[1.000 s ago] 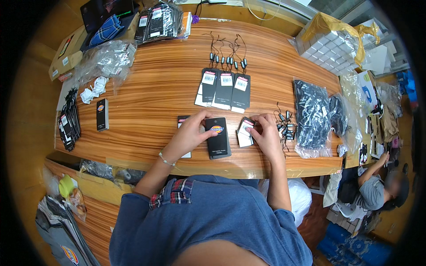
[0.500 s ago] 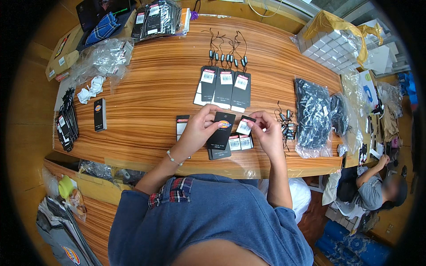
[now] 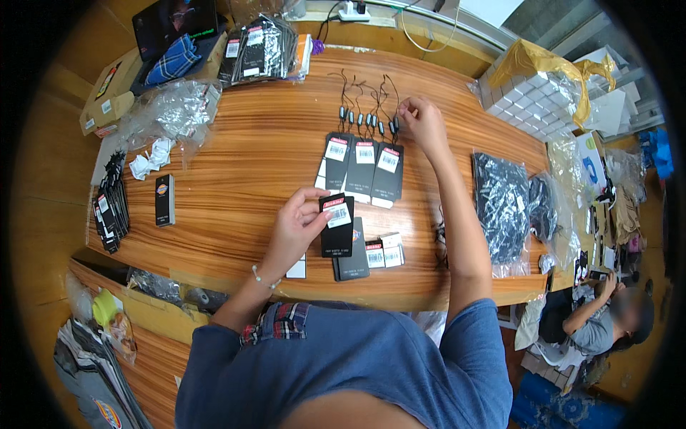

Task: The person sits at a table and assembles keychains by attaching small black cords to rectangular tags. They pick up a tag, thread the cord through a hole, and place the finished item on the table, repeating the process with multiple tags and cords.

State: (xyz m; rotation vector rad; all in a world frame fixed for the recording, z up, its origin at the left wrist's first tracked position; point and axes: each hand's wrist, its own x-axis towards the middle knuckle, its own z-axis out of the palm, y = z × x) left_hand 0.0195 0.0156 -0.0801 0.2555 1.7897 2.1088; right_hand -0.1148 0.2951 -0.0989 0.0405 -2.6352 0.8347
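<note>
A black tag [image 3: 336, 239] with a white label is pinched between the thumb and fingers of the left hand [image 3: 296, 223], above the dark card [image 3: 353, 270] near the front of the desk [image 3: 243, 154]. The right hand [image 3: 423, 121] is placed beside the black cords [image 3: 361, 120], its fingertips bunched nearly together (whether a cord is gripped cannot be told)

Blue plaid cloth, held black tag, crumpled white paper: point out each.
Blue plaid cloth [image 3: 174, 61], head view: its middle.
Held black tag [image 3: 338, 234], head view: below its label.
Crumpled white paper [image 3: 154, 157], head view: its middle.
</note>
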